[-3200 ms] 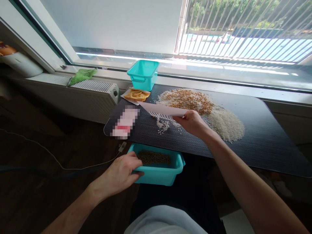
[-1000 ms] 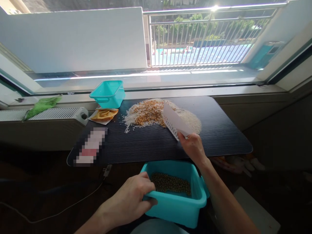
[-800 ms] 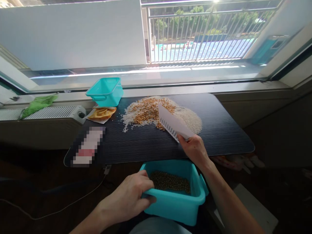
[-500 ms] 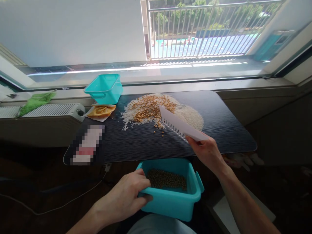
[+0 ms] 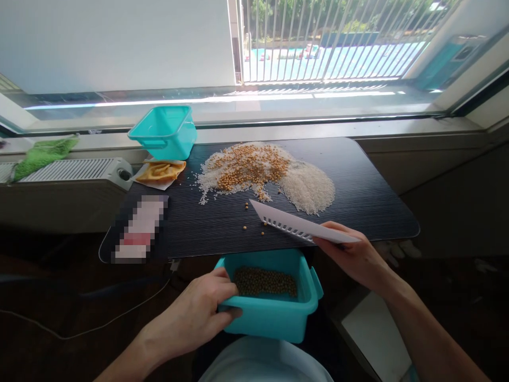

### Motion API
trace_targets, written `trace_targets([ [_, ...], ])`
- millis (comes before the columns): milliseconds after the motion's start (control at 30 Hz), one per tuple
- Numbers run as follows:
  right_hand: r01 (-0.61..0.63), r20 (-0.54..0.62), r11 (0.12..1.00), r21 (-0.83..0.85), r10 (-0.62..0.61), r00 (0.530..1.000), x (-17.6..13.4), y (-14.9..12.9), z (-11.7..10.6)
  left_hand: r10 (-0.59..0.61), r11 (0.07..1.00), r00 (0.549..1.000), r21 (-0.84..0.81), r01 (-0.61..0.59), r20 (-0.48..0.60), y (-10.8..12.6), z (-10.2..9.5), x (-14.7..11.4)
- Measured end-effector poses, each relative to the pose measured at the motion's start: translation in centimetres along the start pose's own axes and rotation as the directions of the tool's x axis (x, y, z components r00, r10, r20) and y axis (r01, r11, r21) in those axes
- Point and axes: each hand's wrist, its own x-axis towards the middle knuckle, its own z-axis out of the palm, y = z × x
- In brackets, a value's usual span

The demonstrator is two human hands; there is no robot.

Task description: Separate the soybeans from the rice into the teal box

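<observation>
Clamped on a white slotted scoop [image 5: 296,222] was the right hand [image 5: 358,257], while the left hand [image 5: 202,306] clasped a turquoise tub [image 5: 268,320] of small brown grains [image 5: 263,281].

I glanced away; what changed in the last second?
The right hand drew the white slotted scraper off the rice and bean pile toward the near table edge; several beans now lie loose. Nothing was released: the left hand still grips the near turquoise bin.

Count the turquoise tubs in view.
2: the far tub at the back left corner of the table, the near tub by its front edge, held by the left hand.
</observation>
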Motion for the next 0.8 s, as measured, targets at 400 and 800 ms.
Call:
trace_targets([
  [400, -0.055, 0.04, 0.992, 0.116, 0.051, 0.998, 1.0, -1.5, 0.7, -0.054, 0.998, 0.997, 0.015, 0.055, -0.057, -1.1, -0.3, -1.6],
  [800, 0.068, 0.228, 0.987, 0.144, -0.1, 0.969, 5.4, -3.1, 3.2, -0.078, 0.997, 0.994, 0.008, 0.079, -0.074, -1.4, -0.5, -2.6],
])
